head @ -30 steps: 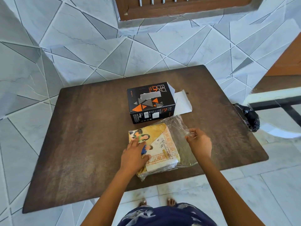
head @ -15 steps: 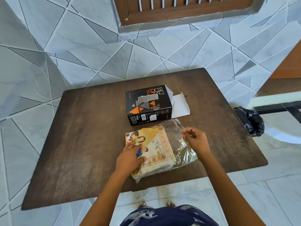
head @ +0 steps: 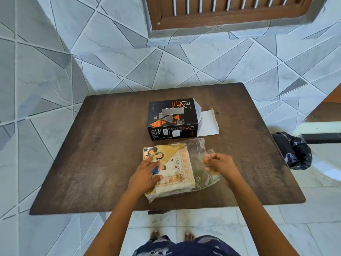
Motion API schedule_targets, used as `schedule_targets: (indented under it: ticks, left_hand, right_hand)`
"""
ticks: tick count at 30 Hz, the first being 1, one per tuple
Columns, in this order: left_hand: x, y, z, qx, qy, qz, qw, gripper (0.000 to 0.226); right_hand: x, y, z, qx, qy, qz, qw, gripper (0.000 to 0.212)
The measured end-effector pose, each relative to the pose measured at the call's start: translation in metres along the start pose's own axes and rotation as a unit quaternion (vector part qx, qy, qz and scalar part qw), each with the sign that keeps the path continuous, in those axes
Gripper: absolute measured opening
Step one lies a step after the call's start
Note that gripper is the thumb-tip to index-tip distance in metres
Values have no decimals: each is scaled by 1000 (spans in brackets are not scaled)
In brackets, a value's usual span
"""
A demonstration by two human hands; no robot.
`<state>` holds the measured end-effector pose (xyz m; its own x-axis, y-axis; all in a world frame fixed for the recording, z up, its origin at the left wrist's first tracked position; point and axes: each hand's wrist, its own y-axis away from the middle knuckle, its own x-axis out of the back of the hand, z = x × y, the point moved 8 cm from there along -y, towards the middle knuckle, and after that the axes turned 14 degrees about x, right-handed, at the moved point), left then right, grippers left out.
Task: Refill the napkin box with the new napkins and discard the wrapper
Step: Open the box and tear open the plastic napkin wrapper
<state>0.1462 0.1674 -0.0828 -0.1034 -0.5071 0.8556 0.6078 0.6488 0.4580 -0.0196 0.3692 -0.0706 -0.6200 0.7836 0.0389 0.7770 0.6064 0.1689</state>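
Observation:
A pack of new napkins (head: 177,169), cream and orange with a printed picture, lies in its clear plastic wrapper (head: 201,154) near the front of the brown table (head: 88,163). My left hand (head: 145,176) presses flat on the pack's left part. My right hand (head: 220,166) pinches the loose open end of the wrapper at the pack's right side. Behind the pack stands the black and orange napkin box (head: 172,119), its white end flap (head: 208,122) folded open to the right.
A black plastic bag (head: 293,150) sits on the floor just off the table's right edge. A patterned tiled wall rises behind the table. A white and dark frame (head: 321,130) stands at the far right. My bare feet show under the table's front edge.
My right hand has shifted along the wrapper's loose end and bunched the plastic toward the pack. The left hand keeps pressing the pack. The camera has tilted slightly.

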Motion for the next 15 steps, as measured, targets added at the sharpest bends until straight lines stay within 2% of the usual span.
schedule_targets:
  ticks: [3, 5, 7, 10, 15]
  left_hand:
    - [-1, 3, 0, 1, 9, -4, 1000, 62]
    - [-2, 3, -2, 2, 20, -9, 1000, 62]
    - [-2, 3, -4, -2, 26, -12, 1000, 62]
    - [-3, 4, -4, -10, 21, -15, 1000, 62]
    - [-2, 5, -5, -18, 5, -23, 1000, 63]
  right_hand:
    - [-6, -5, -3, -6, -98, -30, 995, 14]
    - [-14, -7, 1, -48, -184, -31, 981, 26]
    - [-23, -3, 6, -104, -212, -39, 971, 30]
    - [-30, -1, 13, -145, -129, -98, 976, 21]
    - [-40, 3, -1, -105, 50, -217, 969, 27]
